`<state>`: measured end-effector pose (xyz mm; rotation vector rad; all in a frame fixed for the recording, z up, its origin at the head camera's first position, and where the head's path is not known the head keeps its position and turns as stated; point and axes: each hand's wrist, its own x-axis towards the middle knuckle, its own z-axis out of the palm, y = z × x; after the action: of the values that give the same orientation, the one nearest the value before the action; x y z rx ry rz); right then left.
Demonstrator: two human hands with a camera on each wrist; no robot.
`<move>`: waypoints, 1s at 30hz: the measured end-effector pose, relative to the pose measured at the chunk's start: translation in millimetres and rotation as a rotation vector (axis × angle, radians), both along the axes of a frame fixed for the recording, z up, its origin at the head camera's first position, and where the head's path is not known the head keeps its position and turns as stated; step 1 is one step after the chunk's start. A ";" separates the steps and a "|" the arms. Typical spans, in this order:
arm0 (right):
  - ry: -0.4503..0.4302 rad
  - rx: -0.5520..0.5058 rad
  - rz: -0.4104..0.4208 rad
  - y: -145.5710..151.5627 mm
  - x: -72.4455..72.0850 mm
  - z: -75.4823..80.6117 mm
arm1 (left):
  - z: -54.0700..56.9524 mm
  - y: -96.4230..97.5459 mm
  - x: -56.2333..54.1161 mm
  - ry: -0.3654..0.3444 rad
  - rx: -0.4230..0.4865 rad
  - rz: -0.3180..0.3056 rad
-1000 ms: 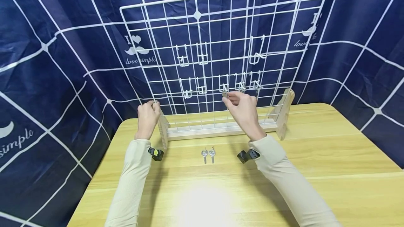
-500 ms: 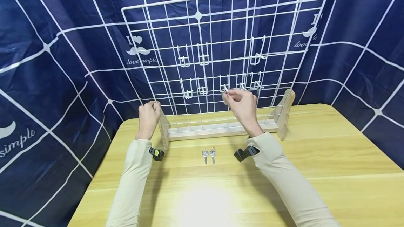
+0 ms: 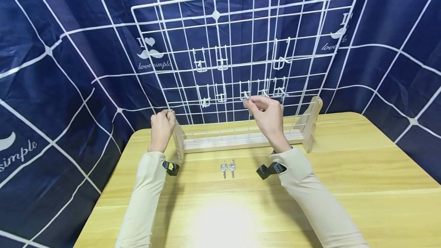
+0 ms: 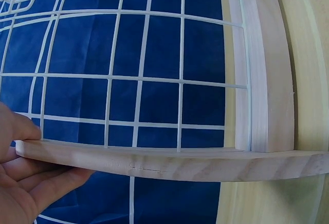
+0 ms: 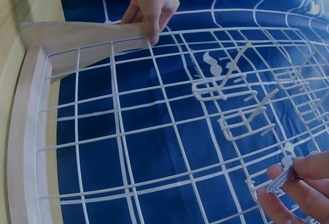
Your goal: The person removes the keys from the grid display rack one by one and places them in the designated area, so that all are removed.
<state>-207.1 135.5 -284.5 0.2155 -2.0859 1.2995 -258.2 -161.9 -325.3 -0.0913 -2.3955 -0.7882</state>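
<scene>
A wire grid rack (image 3: 241,54) with white hooks stands in a wooden base. My left hand (image 3: 162,128) grips the upper end of its left wooden support (image 4: 169,165), thumb on one side and fingers on the other. Between the thumb and fingers of my right hand (image 3: 268,116) is a small silver key (image 5: 281,176), partly covered by the fingertips. It is right at a lower-row hook (image 3: 245,90) near the rack's middle. Two more silver keys, a left one (image 3: 224,169) and a right one (image 3: 232,169), lie on the table in front of the rack.
Other hooks hang in two rows, among them a larger upper right hook (image 3: 281,58) and a lower left hook (image 3: 204,100). The right wooden support (image 3: 311,125) stands on the wooden table (image 3: 344,171). A dark blue curtain (image 3: 86,10) surrounds the back and sides.
My right hand dips slightly, then shifts a little up and to the right with the key, staying by the same hook. The left hand keeps its hold on the support.
</scene>
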 end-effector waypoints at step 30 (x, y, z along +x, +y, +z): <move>-0.236 0.126 0.120 16.4 14.9 -43.6 | -2.8 -0.1 -1.7 0.019 0.008 0.008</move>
<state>-192.2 151.9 -328.1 0.2564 -2.3901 1.3180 -259.9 -162.0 -328.1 -0.0860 -2.3728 -0.7902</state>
